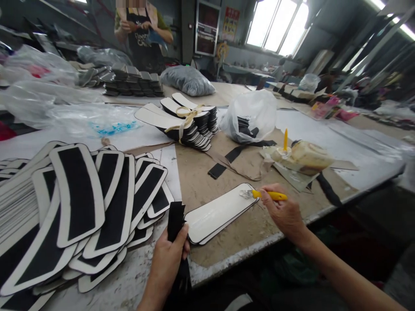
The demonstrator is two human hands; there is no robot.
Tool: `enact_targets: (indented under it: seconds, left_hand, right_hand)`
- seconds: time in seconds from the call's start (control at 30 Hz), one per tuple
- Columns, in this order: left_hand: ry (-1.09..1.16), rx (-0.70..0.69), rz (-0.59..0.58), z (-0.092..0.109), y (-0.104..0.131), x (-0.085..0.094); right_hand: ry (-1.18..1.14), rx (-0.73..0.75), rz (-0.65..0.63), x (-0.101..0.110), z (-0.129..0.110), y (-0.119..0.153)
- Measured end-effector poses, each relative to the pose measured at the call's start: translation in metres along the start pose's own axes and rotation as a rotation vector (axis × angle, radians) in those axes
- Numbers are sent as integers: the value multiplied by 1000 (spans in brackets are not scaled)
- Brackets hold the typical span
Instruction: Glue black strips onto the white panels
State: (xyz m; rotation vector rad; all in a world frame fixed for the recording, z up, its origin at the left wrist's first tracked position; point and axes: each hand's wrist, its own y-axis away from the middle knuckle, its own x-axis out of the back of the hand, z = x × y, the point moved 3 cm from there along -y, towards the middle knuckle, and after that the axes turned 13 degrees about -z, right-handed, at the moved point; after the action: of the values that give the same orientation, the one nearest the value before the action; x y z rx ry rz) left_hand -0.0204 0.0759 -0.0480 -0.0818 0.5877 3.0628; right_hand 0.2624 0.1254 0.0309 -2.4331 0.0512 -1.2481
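Observation:
Black fabric strips [176, 218] are gripped in my left hand [171, 252], near the table's front edge. My right hand [283, 211] is closed around a yellow-handled brush [270, 195], whose bristles touch the right end of a long white piece [223, 211]. That piece lies on top of another of the same shape, on brown board [207, 185]. Left of my left hand, several curved white pieces with black centres [79, 190] overlap in a spread pile.
Tied stacks of white pieces [181, 121] stand beyond the board, beside a clear plastic bag [251, 114]. A glue-stained container [308, 157] sits at the right. Plastic wrap [74, 116] lies at the left. Across the table stands a person [142, 36].

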Motion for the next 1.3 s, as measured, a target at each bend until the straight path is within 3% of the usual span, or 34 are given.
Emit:
enact_targets:
  seconds: [0.2,0.33,0.47,0.6,0.73,0.83,0.97,1.1,1.2,1.3]
  left_hand:
    - [-3,15,9,0,0,0]
    - [-38,16,7,1,0,0]
    - [-49,25,5,-1,0,2]
    - [-53,42,6,-5,1,3]
    - [-15,10,-9,-5,1,2]
    - [2,12,-12,-5,3,1]
    - [-13,12,-7,-3,4,1]
    - [-14,-2,-16,-1,5,0]
    - [3,-9,-19,2,5,-1]
    - [54,4,-9,5,5,-3]
  right_hand:
    - [90,153,14,14,-8,-4]
    - [175,231,-29,11,-14,1]
    - [212,313,-149,-6,-37,19]
    - [29,358,-293,-14,-60,32]
    - [124,344,-197,-6,-49,28]
    - [179,335,-184,-12,-44,26]
    - [-176,290,-281,-34,-76,40]
    - [-577,129,-237,-49,-104,48]
    - [-633,-24,-217,-51,-89,43]
    - [-403,-54,-98,-35,-55,36]
